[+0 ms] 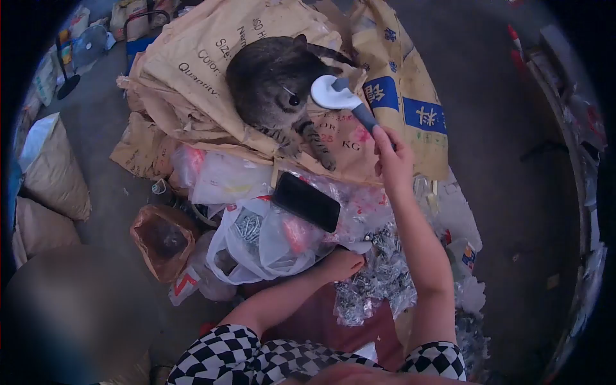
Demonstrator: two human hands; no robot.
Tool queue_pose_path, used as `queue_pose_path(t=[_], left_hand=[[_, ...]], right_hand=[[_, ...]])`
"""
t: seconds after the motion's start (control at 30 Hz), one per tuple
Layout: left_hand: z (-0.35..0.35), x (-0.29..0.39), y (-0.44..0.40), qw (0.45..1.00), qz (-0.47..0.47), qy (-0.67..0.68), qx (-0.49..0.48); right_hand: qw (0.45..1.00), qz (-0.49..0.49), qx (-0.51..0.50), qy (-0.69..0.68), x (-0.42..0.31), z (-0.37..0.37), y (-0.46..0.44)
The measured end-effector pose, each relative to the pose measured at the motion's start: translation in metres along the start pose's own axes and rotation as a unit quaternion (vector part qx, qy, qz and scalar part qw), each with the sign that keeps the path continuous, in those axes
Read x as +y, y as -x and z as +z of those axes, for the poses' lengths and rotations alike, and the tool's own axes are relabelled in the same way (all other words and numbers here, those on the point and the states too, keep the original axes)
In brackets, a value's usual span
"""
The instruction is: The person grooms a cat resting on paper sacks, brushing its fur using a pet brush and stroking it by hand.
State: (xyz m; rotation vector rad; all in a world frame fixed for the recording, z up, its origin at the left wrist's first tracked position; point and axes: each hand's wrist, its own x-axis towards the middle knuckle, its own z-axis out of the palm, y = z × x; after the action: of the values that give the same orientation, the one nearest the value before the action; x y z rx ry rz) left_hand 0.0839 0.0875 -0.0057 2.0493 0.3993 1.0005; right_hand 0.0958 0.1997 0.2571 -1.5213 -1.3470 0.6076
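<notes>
My right hand (393, 154) is closed round the grey handle of a pet brush (333, 94) with a rounded white head. That head is close beside a grey tabby cat (273, 83); I cannot tell if they touch. The cat lies on brown paper sacks (192, 67) with its front paws stretched toward me. Lower down, my left hand (344, 264) rests curled at the edge of a heap of small clear packets (382, 279). Its fingers are mostly hidden, and what they hold, if anything, does not show. A black phone (307, 201) lies on plastic bags just above it.
A white plastic bag (247, 240) holds screws or nails. Left of it stands an open brown paper bag (164, 240). Full sacks (54, 170) and a fan (86, 48) are along the left side. A blurred round shape fills the lower left; a cluttered shelf edge runs along the right.
</notes>
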Motion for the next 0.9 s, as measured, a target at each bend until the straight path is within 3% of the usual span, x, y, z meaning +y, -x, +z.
queue_pose_path(t=[0.23, 0.33, 0.4, 0.53, 0.6, 0.73, 0.83, 0.9], left_hand=[[-0.004, 0.004, -0.002, 1.0, -0.002, -0.013, -0.012], [-0.003, 0.003, -0.002, 1.0, -0.007, -0.016, -0.007], [-0.005, 0.002, -0.003, 1.0, 0.001, -0.015, -0.006], [-0.005, 0.003, -0.002, 1.0, 0.002, -0.004, -0.006], [-0.004, 0.004, -0.002, 1.0, -0.002, -0.001, -0.004], [-0.003, 0.002, -0.002, 1.0, 0.003, -0.006, -0.005], [0.0, 0.0, -0.002, 1.0, 0.002, -0.017, -0.003], [0.001, 0.0, -0.001, 1.0, -0.001, -0.025, -0.006]], right_hand=[[0.989, -0.131, 0.03, -0.06, -0.045, 0.033, -0.031], [0.988, -0.151, 0.028, 0.028, -0.054, 0.06, -0.046], [0.969, -0.218, 0.052, 0.101, -0.045, 0.074, -0.057], [0.958, -0.244, 0.065, 0.138, -0.024, 0.073, -0.051], [0.934, -0.301, 0.074, 0.178, -0.008, 0.065, -0.042], [0.956, -0.223, 0.016, 0.189, -0.014, 0.055, 0.005], [0.925, -0.306, 0.033, 0.225, -0.008, 0.05, 0.019], [0.964, -0.173, -0.07, 0.191, -0.012, 0.045, 0.026]])
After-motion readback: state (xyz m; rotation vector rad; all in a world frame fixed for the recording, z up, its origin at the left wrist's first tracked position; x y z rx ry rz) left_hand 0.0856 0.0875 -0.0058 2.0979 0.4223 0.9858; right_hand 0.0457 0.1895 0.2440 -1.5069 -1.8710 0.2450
